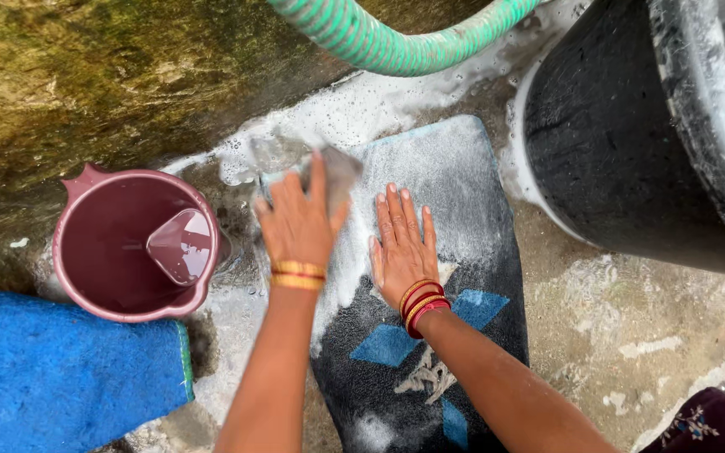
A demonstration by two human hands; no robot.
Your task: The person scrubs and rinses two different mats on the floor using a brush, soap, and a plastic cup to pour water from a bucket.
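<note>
The fingers point(319, 180) of the left hand point(297, 225) are curled over a small grey object point(341, 172), blurred and wet, perhaps a brush or a piece of soap; I cannot tell which. It is pressed on the upper left corner of the mat point(430, 277). The right hand point(402, 248) lies flat just beside, its fingers point(396, 214) stretched out and released, palm down on the mat, grasping nothing. Both wrists carry bangles, yellow on the left, red and gold on the right.

The mat is a rectangle with rounded corners, of thick dark pile with blue diamond shapes and a pale pattern. Its upper half is covered with white foam. It lies on the rough, wet concrete floor point(631, 335), where more foam spreads above the mat.

To the left stands a round maroon plastic mug point(98, 252) with a spout and a little water inside. Below it lies a blue fuzzy cloth point(52, 377). A ribbed green hose point(379, 42) bends across the top, and a big black tub point(614, 143) stands at the right.
</note>
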